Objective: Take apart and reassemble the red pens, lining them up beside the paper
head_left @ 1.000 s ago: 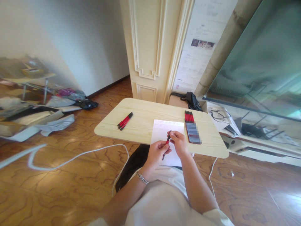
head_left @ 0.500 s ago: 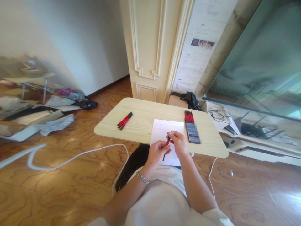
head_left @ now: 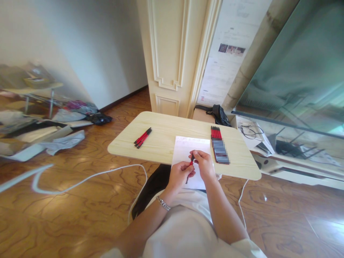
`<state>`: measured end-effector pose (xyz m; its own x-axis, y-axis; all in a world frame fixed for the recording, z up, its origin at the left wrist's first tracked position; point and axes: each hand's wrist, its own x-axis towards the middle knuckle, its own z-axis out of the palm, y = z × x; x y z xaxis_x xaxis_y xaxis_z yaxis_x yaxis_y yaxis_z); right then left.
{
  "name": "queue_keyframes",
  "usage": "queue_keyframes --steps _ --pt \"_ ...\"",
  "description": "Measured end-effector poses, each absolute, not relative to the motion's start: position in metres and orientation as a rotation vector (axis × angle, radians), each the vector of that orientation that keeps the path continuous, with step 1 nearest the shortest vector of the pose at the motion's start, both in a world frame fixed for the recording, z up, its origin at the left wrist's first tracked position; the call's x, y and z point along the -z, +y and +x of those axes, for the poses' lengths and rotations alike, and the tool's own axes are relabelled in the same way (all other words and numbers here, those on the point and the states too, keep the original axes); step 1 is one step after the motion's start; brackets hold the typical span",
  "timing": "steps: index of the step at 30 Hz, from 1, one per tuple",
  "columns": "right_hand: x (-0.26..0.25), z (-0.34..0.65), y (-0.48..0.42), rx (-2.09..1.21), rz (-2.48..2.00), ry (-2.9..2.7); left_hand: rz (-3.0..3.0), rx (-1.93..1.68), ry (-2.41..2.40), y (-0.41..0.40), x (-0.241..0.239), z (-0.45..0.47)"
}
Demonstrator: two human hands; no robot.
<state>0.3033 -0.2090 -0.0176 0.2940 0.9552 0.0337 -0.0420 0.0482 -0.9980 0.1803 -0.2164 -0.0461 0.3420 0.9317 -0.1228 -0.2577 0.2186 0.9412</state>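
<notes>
Over a white sheet of paper, both my hands hold one red and black pen, tilted between them. My left hand is closed round its lower red part. The fingers of my right hand pinch its black upper end. A small pile of red and black pens lies on the left of the light wooden table. Another row of red and black pens lies side by side on the right, just above a phone-like dark item with a blurred-out face.
Behind the table's right side are a black bag and a white box with a black cable. A white cable crosses the floor at left. Bags and boxes clutter the far left floor. A large dark screen stands at right.
My right hand's fingers have shifted very slightly at the pen's black end. The pen and my left hand stay nearly where they were, and the other pens have not moved.
</notes>
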Motion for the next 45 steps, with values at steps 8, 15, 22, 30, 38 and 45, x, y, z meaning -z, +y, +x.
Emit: queue_keyframes --steps 8,15,22,30,38,45 --pt "0.015 0.298 -0.208 -0.914 -1.299 -0.992 1.034 -0.988 0.853 -0.214 0.048 0.178" --pt "0.019 0.307 -0.218 -0.961 -1.25 -1.034 0.881 -1.112 0.71 -0.205 0.036 0.177" --pt "0.031 0.295 -0.238 -1.091 -1.098 -0.937 0.798 -1.261 0.634 -0.199 0.024 0.178" --pt "0.017 0.305 -0.212 -1.069 -0.751 -0.462 0.995 -1.114 0.68 -0.207 0.024 0.187" --pt "0.006 0.357 -0.188 -1.165 -0.674 -0.476 1.017 -1.146 0.827 -0.2 0.04 0.178" --pt "0.012 0.362 -0.188 -1.208 -0.662 -0.42 1.039 -1.169 0.885 -0.197 0.038 0.175"
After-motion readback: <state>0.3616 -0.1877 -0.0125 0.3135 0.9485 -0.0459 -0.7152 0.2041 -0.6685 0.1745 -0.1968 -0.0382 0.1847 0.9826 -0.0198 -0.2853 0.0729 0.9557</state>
